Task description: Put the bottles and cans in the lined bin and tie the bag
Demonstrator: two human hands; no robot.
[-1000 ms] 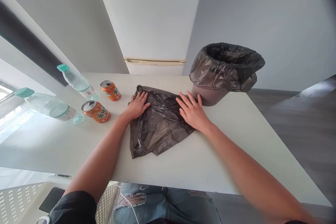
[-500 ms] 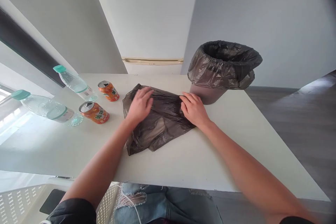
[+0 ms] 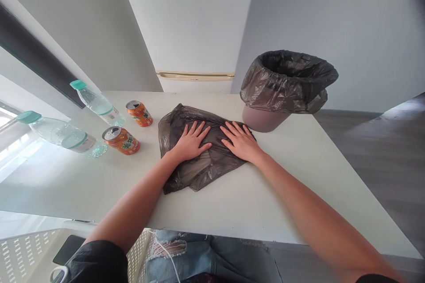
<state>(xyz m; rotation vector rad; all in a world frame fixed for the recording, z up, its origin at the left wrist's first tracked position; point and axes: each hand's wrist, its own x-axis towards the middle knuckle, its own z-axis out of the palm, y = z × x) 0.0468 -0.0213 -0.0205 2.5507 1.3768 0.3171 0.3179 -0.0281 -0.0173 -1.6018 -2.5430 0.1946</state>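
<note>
A dark, see-through plastic garbage bag (image 3: 195, 172) lies spread and wrinkled on the white table (image 3: 226, 212). My left hand (image 3: 191, 143) rests flat on its middle with the fingers spread. On the bag's right part lies my right hand (image 3: 241, 142), also flat, fingers apart. Neither hand grips anything. Just beyond my right hand stands a mauve trash can (image 3: 265, 119), lined with another dark garbage bag (image 3: 275, 90) folded over its rim.
Two orange drink cans (image 3: 139, 113) stand left of the bag. Farther left are two clear plastic bottles (image 3: 66, 135) with teal caps. A white fridge (image 3: 195, 22) rises behind the table. Below the left edge, a phone (image 3: 68, 250) lies by a perforated white basket (image 3: 25, 254).
Both hands have come down flat onto the bag, their fingers now spread. My left hand has moved right and nearer to me. The view has shifted slightly.
</note>
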